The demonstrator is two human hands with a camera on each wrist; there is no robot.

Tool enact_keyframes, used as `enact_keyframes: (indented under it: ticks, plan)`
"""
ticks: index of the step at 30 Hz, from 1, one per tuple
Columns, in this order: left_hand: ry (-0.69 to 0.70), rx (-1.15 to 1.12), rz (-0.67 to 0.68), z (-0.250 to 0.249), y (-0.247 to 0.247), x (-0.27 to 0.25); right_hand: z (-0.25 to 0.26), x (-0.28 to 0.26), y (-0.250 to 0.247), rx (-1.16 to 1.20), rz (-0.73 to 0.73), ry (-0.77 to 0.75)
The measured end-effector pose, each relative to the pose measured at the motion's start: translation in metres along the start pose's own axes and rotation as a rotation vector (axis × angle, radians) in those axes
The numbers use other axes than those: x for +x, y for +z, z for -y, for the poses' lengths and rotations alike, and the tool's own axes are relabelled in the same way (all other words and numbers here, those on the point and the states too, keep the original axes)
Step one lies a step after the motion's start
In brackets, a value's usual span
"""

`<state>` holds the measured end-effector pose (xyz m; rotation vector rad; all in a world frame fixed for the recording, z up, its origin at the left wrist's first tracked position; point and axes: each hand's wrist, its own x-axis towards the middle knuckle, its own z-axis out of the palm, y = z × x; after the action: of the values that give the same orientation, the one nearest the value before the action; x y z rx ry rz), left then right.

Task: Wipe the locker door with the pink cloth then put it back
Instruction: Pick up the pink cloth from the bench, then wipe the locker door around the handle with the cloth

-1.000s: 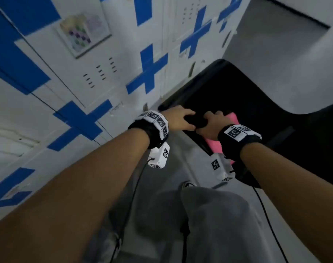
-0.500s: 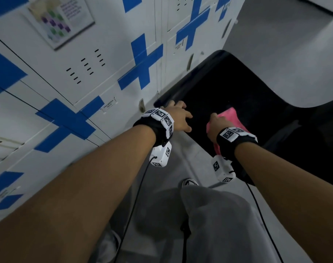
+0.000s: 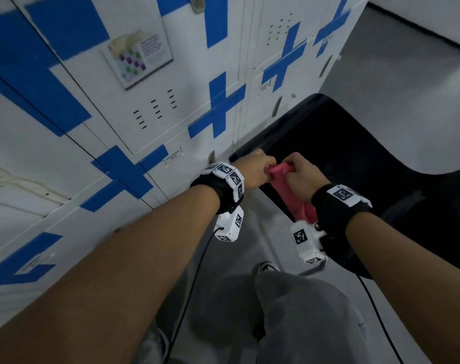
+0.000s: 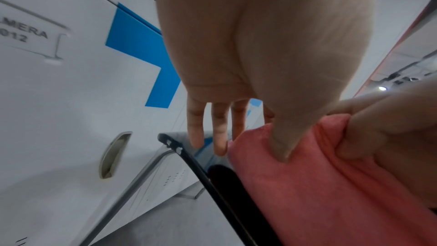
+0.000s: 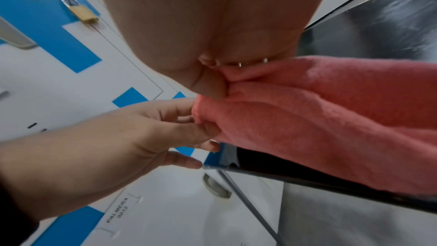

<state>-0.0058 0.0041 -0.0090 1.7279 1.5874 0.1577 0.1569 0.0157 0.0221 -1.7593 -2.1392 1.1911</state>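
The pink cloth (image 3: 285, 186) hangs bunched between both hands, just above the near edge of the black table (image 3: 354, 153). My right hand (image 3: 295, 170) grips its upper part, with the thumb pressed into a fold in the cloth (image 5: 331, 119). My left hand (image 3: 263, 172) pinches the cloth's left end between thumb and forefinger, its other fingers (image 4: 220, 132) held straight. In the left wrist view the cloth (image 4: 319, 184) drapes down to the right. The white locker doors (image 3: 155, 106) with blue crosses stand right behind the hands, to the left.
A poster (image 3: 137, 57) is stuck on one locker door. A brass padlock (image 5: 82, 13) hangs on another, and a recessed handle (image 4: 113, 154) sits low beside the table leg (image 4: 132, 184). Grey floor (image 3: 394, 61) lies to the right. My grey trouser leg (image 3: 302, 319) is below.
My right hand lifted the pink cloth off the black table. My left hand moved right and took hold of the cloth's end. The head view tilted up the lockers.
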Motion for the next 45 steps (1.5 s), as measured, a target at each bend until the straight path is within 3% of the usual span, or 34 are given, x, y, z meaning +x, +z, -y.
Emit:
enact_keyframes:
  ticks: [5, 8, 12, 17, 25, 30, 36, 39, 42, 45]
  plan:
    - [-0.012, -0.041, -0.121, 0.002, -0.018, -0.027, 0.016, -0.01, 0.005, 0.079, -0.001, -0.026]
    - [-0.038, -0.048, -0.157, 0.007, -0.033, -0.05, 0.034, -0.017, 0.01, 0.057, 0.077, -0.085]
    - [-0.055, -0.082, -0.215, 0.016, -0.051, -0.086, 0.071, -0.029, 0.02, 0.045, 0.103, -0.202]
    - [-0.064, -0.113, -0.38, 0.034, -0.076, -0.139, 0.123, -0.042, 0.038, 0.107, 0.067, -0.276]
    - [-0.085, -0.115, -0.576, 0.061, -0.104, -0.234, 0.197, -0.078, 0.06, 0.348, 0.165, -0.295]
    - [-0.11, -0.07, -0.695, 0.055, -0.121, -0.316, 0.237, -0.113, 0.069, 0.617, 0.237, -0.307]
    - [-0.099, 0.187, -0.93, 0.039, -0.144, -0.42, 0.295, -0.15, 0.085, 0.92, 0.297, -0.308]
    - [-0.082, 0.546, -1.183, 0.045, -0.152, -0.462, 0.331, -0.18, 0.094, 0.948, 0.358, -0.399]
    - [-0.264, 0.904, -1.318, 0.042, -0.16, -0.499, 0.353, -0.214, 0.104, 0.726, 0.309, -0.694]
    - [-0.525, 1.033, -1.222, 0.047, -0.169, -0.522, 0.363, -0.238, 0.125, 0.551, 0.24, -0.88]
